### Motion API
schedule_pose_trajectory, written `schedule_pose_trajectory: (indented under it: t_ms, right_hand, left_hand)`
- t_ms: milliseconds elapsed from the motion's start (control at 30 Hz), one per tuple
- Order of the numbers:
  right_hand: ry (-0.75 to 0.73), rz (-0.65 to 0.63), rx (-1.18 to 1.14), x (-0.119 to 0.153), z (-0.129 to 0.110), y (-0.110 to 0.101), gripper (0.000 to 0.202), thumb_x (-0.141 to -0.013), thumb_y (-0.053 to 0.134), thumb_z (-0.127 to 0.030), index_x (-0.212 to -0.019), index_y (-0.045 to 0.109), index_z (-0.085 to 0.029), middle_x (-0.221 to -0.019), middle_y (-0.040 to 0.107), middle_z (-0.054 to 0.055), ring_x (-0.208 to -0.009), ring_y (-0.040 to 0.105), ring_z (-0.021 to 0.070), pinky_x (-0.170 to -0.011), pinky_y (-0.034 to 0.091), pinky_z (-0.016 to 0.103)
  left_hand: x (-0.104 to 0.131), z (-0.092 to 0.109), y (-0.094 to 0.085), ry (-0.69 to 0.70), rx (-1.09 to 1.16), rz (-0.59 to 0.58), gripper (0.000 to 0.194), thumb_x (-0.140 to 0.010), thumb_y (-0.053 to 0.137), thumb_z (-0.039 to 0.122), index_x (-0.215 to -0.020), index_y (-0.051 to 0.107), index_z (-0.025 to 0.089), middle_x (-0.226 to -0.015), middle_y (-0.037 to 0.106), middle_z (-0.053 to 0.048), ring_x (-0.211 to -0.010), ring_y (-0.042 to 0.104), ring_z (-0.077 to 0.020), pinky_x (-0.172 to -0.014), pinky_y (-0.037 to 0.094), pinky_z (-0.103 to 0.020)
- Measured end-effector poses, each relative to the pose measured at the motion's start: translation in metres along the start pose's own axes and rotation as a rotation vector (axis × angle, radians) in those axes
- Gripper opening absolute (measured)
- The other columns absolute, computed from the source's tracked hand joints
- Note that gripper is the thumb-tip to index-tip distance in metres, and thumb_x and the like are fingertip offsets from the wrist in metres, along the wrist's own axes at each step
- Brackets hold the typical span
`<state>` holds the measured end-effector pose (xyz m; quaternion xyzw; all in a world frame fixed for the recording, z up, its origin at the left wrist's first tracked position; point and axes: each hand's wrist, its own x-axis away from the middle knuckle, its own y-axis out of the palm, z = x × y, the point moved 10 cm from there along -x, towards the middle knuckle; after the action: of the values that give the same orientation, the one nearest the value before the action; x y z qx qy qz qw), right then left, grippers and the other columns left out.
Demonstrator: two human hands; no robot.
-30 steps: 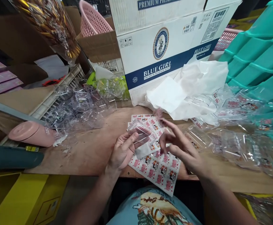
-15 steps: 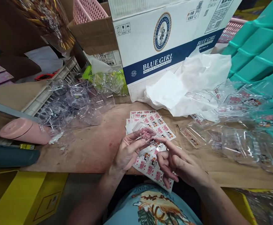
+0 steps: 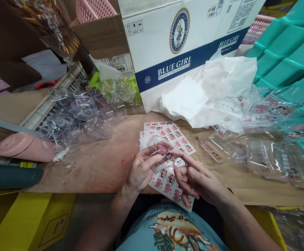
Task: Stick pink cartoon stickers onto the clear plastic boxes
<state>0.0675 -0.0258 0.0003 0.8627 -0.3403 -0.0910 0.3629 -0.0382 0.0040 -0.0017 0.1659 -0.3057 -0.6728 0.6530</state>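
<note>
A small clear plastic case (image 3: pixel 159 145) with pink lettering and a cat picture is pinched between the thumb and fingers of my left hand (image 3: pixel 144 168). The extended index finger of my right hand (image 3: pixel 194 176) touches the case's right end, by the cat picture; its other fingers are curled, with nothing visible in them. Under both hands lie printed sticker sheets (image 3: pixel 167 174) with cats and pink lettering, fanned on the wooden tabletop (image 3: pixel 105 167).
Clear plastic cases (image 3: pixel 84 111) are heaped at the left near a pink bottle (image 3: pixel 23 146). Stickered cases (image 3: pixel 264 157) lie at the right, below white paper (image 3: pixel 185 97). A beer carton (image 3: pixel 157 45) stands behind; teal bins (image 3: pixel 290 45) rise at the right.
The view has shifted slightly. Both hands keep nearly the same pose around the case, with my right index finger still against its right end.
</note>
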Motion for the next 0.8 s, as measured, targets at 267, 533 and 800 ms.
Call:
schedule_pose_trajectory:
  t_ms: [267,533,800]
  right_hand:
    - [0.028,0.076,0.098,-0.002,0.001,0.000,0.066,-0.095,0.061,-0.045,-0.150,0.029,-0.026,-0.061,0.046,-0.010,-0.039,0.031,0.0045,-0.043,0.055,0.025]
    - [-0.065,0.411,0.793,0.008,-0.016,-0.016,0.069,-0.095,0.057,-0.049,-0.154,0.033,-0.023,-0.056,0.045,-0.006,-0.046,0.040,0.0116,-0.045,0.041,0.023]
    - [-0.301,0.544,1.749,0.000,-0.026,0.007,0.065,-0.098,0.050,-0.048,-0.156,0.034,-0.023,-0.081,0.066,0.011,-0.068,0.058,0.0236,-0.065,0.049,0.034]
  left_hand:
    - [0.000,0.000,0.001,-0.005,-0.022,0.006,0.017,-0.082,0.071,0.018,-0.098,0.078,0.017,-0.110,0.076,-0.008,-0.105,0.070,-0.0226,-0.098,0.054,-0.037]
    - [-0.003,-0.003,-0.012,0.162,-0.048,0.205,0.015,-0.083,0.073,0.029,-0.091,0.079,0.018,-0.106,0.078,-0.008,-0.106,0.071,-0.0244,-0.097,0.055,-0.040]
    - [0.000,0.005,-0.021,0.178,0.047,0.303,0.013,-0.074,0.082,0.028,-0.084,0.079,0.020,-0.095,0.079,-0.003,-0.094,0.073,-0.0170,-0.089,0.058,-0.028]
